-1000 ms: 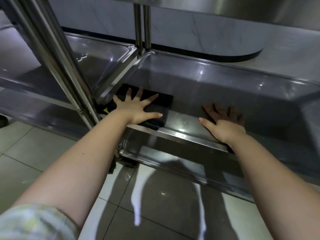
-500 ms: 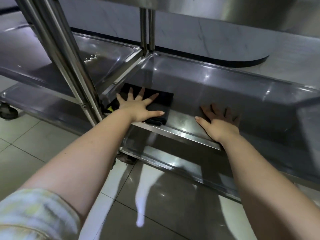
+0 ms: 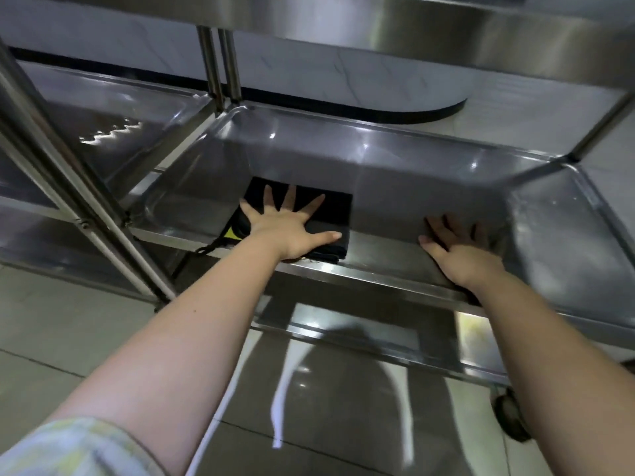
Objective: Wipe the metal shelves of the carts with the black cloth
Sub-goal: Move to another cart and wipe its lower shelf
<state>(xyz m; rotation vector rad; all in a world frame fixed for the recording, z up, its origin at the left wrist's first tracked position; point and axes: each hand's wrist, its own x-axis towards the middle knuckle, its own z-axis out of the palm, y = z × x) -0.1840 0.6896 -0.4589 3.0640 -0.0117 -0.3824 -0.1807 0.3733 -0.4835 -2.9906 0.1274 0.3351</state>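
A folded black cloth with a yellow tag lies on the middle metal shelf of the right cart, near its front left. My left hand presses flat on the cloth, fingers spread. My right hand rests flat on the bare shelf by the front rim, to the right of the cloth, holding nothing.
A second cart's shelf adjoins on the left, behind slanted steel posts. The top shelf overhangs above. A lower shelf sits beneath, with a caster wheel on the tiled floor at right.
My left hand has slid the cloth a little to the right, away from the shelf's left corner. My right hand stays planted on the shelf. My view has shifted right.
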